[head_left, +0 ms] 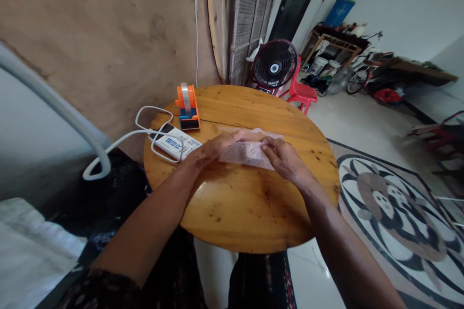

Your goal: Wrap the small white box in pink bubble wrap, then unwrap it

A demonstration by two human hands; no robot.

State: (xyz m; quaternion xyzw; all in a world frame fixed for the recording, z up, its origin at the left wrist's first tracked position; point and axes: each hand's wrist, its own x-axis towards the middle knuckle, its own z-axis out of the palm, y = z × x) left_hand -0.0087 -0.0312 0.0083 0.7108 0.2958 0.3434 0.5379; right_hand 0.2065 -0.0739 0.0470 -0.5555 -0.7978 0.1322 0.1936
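A sheet of clear bubble wrap (237, 154) lies on the round wooden table (232, 207), with a small pale item (254, 150) showing through it. My left hand (226, 142) reaches across the wrap's far side, its fingers together and stretched to the right along a fold. At the right end, my right hand (284, 154) has bent fingers and thumb pinched on the wrap, close to the left fingertips. Part of the wrap is hidden beneath both hands.
An orange tape dispenser (188, 108) and a white box-like item with blue print (176, 142) stand on the table's left, a white cable (141, 131) looped over the latter. Beyond the table are a fan (274, 65) and a red plastic chair (303, 91).
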